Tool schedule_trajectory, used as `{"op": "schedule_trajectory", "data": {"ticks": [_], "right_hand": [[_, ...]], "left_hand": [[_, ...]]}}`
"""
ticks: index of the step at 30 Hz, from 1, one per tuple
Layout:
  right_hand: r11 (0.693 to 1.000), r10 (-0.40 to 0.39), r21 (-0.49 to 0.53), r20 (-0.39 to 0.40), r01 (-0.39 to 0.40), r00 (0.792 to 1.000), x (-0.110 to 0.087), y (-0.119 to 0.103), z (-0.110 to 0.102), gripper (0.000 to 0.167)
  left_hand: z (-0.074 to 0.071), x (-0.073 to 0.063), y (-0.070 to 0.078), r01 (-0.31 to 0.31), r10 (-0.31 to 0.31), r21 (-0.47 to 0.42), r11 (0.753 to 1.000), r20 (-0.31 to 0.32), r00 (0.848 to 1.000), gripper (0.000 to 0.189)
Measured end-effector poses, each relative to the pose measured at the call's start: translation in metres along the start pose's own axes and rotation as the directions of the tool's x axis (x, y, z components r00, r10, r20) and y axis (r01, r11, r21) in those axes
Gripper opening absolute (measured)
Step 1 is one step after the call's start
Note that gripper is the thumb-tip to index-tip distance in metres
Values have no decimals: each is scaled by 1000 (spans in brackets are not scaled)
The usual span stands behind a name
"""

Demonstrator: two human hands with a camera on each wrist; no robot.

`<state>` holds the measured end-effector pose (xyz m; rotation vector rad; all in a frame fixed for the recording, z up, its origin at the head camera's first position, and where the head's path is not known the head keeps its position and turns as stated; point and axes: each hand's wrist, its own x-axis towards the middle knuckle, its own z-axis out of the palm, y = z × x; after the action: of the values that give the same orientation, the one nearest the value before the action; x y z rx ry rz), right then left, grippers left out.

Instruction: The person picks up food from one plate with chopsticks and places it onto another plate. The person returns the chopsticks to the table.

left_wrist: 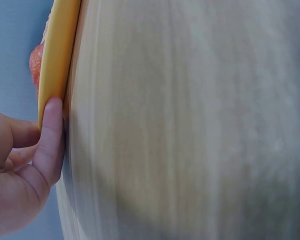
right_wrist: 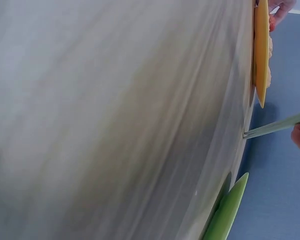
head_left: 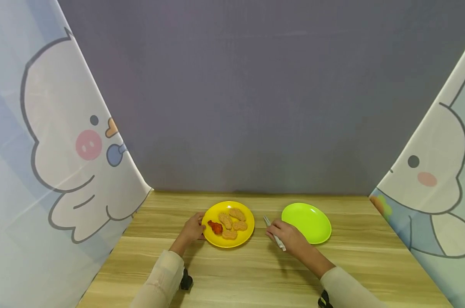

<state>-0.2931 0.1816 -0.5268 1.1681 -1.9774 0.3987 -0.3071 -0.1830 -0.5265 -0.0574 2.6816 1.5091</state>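
Observation:
My left hand (head_left: 193, 227) pinches the left rim of a round yellow plate (head_left: 216, 210); in the left wrist view, fingers (left_wrist: 51, 120) press against the plate's edge. On that plate lie a red-brown toy drumstick (head_left: 215, 227) and several tan breaded pieces (head_left: 225, 220). Between the two plates, my right hand (head_left: 288, 236) holds a pair of pale, thin chopsticks (head_left: 279, 242) at a slant. Their tips meet the tabletop in the right wrist view, close together, with nothing between them. Beside the right hand is a bright green plate (head_left: 307, 222) with nothing on it.
Both plates stand on a wood-grain table (head_left: 240, 273). Behind it rises a grey backdrop (head_left: 255, 107). Cartoon-printed curtains flank the left (head_left: 63, 128) and right (head_left: 440, 184) sides.

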Motion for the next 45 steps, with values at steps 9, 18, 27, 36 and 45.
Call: {"op": "schedule_trajectory", "data": {"ticks": [9,18,27,36,45], "right_hand": [[991,-121,-39,114,126,986,-11,1,3,12],[997,-54,-27,333,67,941,-18,-8,-6,13],[984,-80,-112,410,137,909,-20,-15,-7,18],[975,-104,-139,418,176,902,-21,-15,-4,22],[980,-59,-139,490,145,870,-22,-17,-2,25]], "left_hand": [[-1,0,0,14,-14,-1,1000,-2,1000,49],[0,1,-1,23,-23,-3,1000,-4,1000,50],[0,0,-1,31,-31,-2,1000,3,1000,50],[-1,0,0,30,-30,-11,1000,8,1000,50],[0,2,0,17,-17,2,1000,3,1000,49]]}}
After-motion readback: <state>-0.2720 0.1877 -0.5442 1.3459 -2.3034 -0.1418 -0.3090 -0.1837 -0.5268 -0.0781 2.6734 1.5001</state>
